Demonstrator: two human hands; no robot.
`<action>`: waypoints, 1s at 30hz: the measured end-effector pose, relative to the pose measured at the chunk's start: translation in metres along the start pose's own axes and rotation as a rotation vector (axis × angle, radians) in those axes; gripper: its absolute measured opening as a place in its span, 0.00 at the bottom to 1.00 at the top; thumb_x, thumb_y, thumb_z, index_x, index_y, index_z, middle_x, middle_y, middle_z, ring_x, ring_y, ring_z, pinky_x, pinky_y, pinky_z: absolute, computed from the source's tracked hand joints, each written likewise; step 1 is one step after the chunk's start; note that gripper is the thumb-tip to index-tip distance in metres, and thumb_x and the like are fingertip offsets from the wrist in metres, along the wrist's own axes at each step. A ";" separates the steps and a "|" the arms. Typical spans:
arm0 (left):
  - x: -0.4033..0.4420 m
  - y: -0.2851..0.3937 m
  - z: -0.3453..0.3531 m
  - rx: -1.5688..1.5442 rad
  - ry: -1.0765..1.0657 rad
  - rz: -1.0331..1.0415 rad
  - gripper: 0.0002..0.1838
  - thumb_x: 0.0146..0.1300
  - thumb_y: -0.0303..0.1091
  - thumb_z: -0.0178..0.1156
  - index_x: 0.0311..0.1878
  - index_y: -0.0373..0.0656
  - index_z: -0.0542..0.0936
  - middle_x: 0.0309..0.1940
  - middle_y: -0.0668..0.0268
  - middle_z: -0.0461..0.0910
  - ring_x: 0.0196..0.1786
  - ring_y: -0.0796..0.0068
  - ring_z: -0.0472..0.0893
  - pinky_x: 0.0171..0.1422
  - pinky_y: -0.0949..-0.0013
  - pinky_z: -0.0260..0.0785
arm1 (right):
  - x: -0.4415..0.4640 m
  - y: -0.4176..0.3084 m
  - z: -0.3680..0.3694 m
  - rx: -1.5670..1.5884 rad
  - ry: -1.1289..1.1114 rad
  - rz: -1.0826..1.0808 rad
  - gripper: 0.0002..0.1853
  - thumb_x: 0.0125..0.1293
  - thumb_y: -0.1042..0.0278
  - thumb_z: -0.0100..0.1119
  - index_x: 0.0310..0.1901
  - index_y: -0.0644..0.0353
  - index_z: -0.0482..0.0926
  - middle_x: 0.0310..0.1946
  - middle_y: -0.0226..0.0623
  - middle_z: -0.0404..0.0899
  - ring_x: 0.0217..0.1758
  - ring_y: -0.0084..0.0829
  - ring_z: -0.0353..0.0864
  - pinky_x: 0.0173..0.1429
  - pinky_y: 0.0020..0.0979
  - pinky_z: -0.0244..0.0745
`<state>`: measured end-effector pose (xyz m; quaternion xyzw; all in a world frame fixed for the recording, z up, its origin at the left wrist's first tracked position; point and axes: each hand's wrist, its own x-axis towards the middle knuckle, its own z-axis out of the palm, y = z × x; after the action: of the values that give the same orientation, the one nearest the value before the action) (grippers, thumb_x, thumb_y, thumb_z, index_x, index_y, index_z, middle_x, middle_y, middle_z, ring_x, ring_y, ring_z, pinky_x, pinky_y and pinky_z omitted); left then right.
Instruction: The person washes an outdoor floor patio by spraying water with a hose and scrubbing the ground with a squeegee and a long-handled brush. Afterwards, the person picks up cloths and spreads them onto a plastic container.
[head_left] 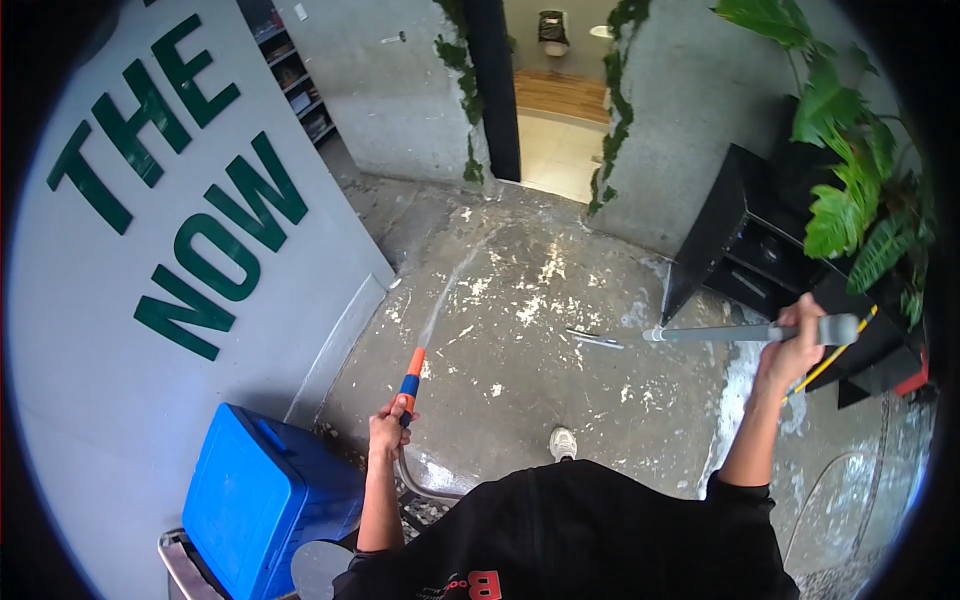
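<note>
My left hand point(389, 430) is wrapped round an orange and blue hose nozzle point(412, 376). Water point(445, 298) sprays from its tip in a thin arc towards the doorway. A hose runs from below that hand to the front of my body. On the right, my right hand point(797, 342) grips a long grey pole point(715, 334) near its thick end. The pole's far end reaches a thin flat head point(595, 340) low over the floor; whether it touches is unclear. Wet concrete floor point(500, 400) with pale flakes lies between my hands.
At the left, a blue lidded bin point(245, 495) stands by a wall with green letters point(222, 243). A doorway point(560, 150) opens ahead. Black shelving point(745, 240) and a leafy plant point(840, 190) are on the right. My shoe point(563, 443) shows below.
</note>
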<state>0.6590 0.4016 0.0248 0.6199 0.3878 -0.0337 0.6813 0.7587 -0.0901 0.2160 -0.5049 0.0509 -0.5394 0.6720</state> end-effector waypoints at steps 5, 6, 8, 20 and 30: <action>0.020 0.012 0.011 -0.019 0.126 -0.033 0.25 0.57 0.44 0.56 0.54 0.40 0.69 0.23 0.59 0.76 0.09 0.84 0.59 0.11 0.79 0.49 | 0.096 0.036 0.052 0.108 0.132 0.234 0.09 0.51 0.67 0.63 0.24 0.57 0.71 0.16 0.25 0.65 0.20 0.19 0.64 0.26 0.19 0.57; 0.027 0.012 0.014 -0.031 0.144 -0.044 0.25 0.57 0.44 0.56 0.54 0.40 0.69 0.23 0.59 0.76 0.09 0.84 0.59 0.11 0.79 0.49 | 0.111 0.057 0.056 0.081 0.093 0.285 0.09 0.51 0.67 0.64 0.27 0.57 0.72 0.19 0.25 0.67 0.22 0.19 0.66 0.27 0.19 0.58; 0.036 0.014 0.022 -0.032 0.167 -0.038 0.25 0.57 0.45 0.56 0.53 0.39 0.69 0.22 0.60 0.76 0.09 0.84 0.60 0.11 0.78 0.50 | 0.112 0.095 0.079 0.054 0.031 0.357 0.09 0.51 0.68 0.64 0.30 0.58 0.73 0.22 0.26 0.69 0.23 0.19 0.67 0.28 0.19 0.59; 0.060 0.022 0.063 0.005 0.396 -0.064 0.21 0.58 0.44 0.55 0.50 0.40 0.73 0.20 0.65 0.76 0.10 0.86 0.62 0.11 0.79 0.53 | 0.040 0.209 0.273 0.579 -0.808 0.454 0.04 0.59 0.72 0.50 0.28 0.61 0.69 0.14 0.28 0.59 0.15 0.19 0.58 0.25 0.25 0.58; 0.057 0.010 0.069 0.063 0.556 -0.013 0.23 0.58 0.45 0.54 0.52 0.41 0.72 0.20 0.65 0.76 0.12 0.85 0.64 0.14 0.79 0.55 | -0.070 0.294 0.412 0.614 -0.519 0.327 0.04 0.50 0.79 0.57 0.25 0.64 0.71 0.15 0.34 0.70 0.16 0.23 0.69 0.24 0.24 0.66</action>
<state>0.7374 0.3686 -0.0045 0.6238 0.5626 0.1211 0.5289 1.1806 0.1938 0.1669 -0.3859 -0.2030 -0.2714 0.8580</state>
